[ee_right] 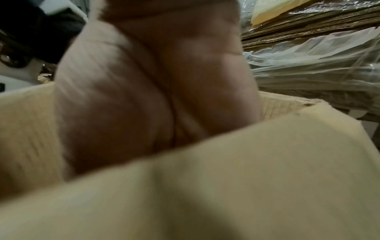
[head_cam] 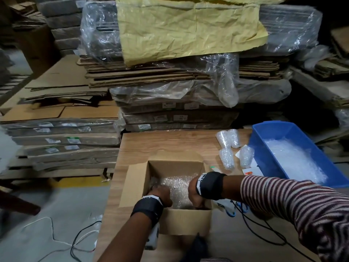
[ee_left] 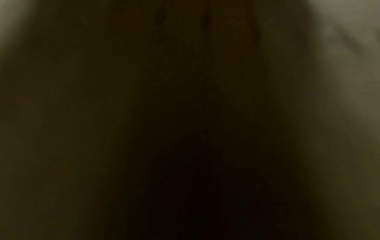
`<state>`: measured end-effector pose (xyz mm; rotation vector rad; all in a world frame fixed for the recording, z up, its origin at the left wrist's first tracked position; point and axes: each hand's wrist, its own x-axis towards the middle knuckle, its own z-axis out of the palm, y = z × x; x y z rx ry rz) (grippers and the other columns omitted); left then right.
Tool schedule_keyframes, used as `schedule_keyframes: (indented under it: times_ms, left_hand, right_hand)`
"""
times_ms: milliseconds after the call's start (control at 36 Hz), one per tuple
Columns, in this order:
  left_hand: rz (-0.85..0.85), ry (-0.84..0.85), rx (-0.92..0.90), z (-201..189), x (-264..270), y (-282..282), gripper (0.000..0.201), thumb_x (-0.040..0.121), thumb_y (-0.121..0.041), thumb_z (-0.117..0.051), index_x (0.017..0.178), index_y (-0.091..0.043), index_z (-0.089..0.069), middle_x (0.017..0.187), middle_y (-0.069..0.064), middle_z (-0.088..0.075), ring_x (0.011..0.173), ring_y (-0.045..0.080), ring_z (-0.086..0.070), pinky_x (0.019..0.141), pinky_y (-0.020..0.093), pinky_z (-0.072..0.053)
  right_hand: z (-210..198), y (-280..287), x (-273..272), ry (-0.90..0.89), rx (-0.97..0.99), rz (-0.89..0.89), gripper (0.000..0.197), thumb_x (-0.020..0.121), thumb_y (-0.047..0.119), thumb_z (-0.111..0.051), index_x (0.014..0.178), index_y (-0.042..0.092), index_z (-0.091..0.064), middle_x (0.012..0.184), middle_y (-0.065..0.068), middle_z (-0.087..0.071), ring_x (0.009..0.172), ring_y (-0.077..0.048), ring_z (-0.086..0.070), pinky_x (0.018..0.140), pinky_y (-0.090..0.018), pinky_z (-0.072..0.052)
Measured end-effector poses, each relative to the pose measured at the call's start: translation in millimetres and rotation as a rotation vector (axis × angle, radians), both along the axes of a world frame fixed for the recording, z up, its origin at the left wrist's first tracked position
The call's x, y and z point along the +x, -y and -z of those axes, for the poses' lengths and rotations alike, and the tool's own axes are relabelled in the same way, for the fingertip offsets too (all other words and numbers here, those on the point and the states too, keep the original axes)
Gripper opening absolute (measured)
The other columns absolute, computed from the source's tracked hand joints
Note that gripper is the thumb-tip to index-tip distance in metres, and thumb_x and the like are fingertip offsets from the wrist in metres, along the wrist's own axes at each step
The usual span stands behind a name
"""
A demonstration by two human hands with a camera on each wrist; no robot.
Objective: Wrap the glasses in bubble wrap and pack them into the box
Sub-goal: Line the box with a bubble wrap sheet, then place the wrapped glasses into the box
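1. Glasses (head_cam: 226,157), bubble-wrapped, lie on the desk (head_cam: 170,140) between the open box (head_cam: 187,218) and the blue bin (head_cam: 264,163).
2. Your left hand (head_cam: 160,192) and right hand (head_cam: 194,193) reach into the box onto bubble wrap (head_cam: 177,186).
3. Your fingers are hidden; I cannot tell their grip.

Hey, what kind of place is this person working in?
Most likely a packing warehouse or storeroom. Tall stacks of flattened cardboard cartons, several under plastic sheeting, fill the background, and a blue bin holding bubble wrap sits on the wooden table beside an open box.
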<state>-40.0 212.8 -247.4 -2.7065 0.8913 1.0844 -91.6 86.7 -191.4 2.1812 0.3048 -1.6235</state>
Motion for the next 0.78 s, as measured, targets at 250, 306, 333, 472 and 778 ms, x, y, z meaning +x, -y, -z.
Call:
schedule_keyframes:
  times_ms: [250, 306, 333, 472, 778]
  left_hand:
    - [-0.152, -0.003, -0.193, -21.6, 14.7, 7.9, 0.035, 0.091, -0.03, -0.063, 0.125, -0.02, -0.07, 0.132, 0.014, -0.065, 0.118, 0.031, -0.065, 0.102, 0.037, -0.053]
    - [-0.195, -0.048, -0.272, -29.6, 19.9, 11.1, 0.03, 0.089, -0.029, -0.066, 0.115, -0.017, -0.074, 0.119, 0.014, -0.072, 0.106, 0.029, -0.069, 0.094, 0.036, -0.056]
    - [-0.214, -0.092, -0.327, -35.7, 20.0, 13.2, 0.024, 0.09, -0.024, -0.066, 0.11, -0.014, -0.075, 0.111, 0.014, -0.074, 0.097, 0.026, -0.07, 0.088, 0.035, -0.057]
    - [-0.337, -0.31, -0.665, -56.6, 13.8, 33.4, 0.02, 0.098, -0.005, -0.058, 0.088, -0.012, -0.073, 0.078, 0.007, -0.07, 0.063, 0.014, -0.064, 0.06, 0.025, -0.05]
    - [-0.421, -0.352, -1.071, -79.6, -14.1, 135.5, 0.015, 0.087, -0.008, -0.067, 0.082, -0.019, -0.075, 0.078, -0.001, -0.075, 0.071, 0.015, -0.069, 0.072, 0.033, -0.058]
  right_hand:
    - [-15.0, 20.9, 3.3, 0.196, 0.302, 0.079, 0.04, 0.105, 0.02, -0.048, 0.139, 0.001, -0.057, 0.138, -0.015, -0.059, 0.124, -0.033, -0.056, 0.098, -0.037, -0.043]
    - [-33.1, 33.5, 4.4, 0.225, 0.415, 0.168, 0.041, 0.106, 0.019, -0.048, 0.143, 0.003, -0.054, 0.14, -0.014, -0.058, 0.124, -0.03, -0.055, 0.092, -0.029, -0.041]
    - [-42.1, 41.4, 3.3, 0.265, 0.489, 0.257, 0.04, 0.105, 0.018, -0.05, 0.142, 0.005, -0.056, 0.133, -0.01, -0.062, 0.114, -0.026, -0.058, 0.082, -0.024, -0.044]
    - [-72.3, 94.3, -14.3, 0.485, 0.785, 0.458, 0.037, 0.097, 0.016, -0.056, 0.132, 0.018, -0.067, 0.097, 0.009, -0.068, 0.087, -0.013, -0.057, 0.075, -0.022, -0.042]
    - [-38.2, 229.8, -75.5, 0.794, 0.74, 0.852, 0.02, 0.092, 0.014, -0.065, 0.106, 0.019, -0.078, 0.106, 0.003, -0.074, 0.099, -0.009, -0.063, 0.083, -0.019, -0.043]
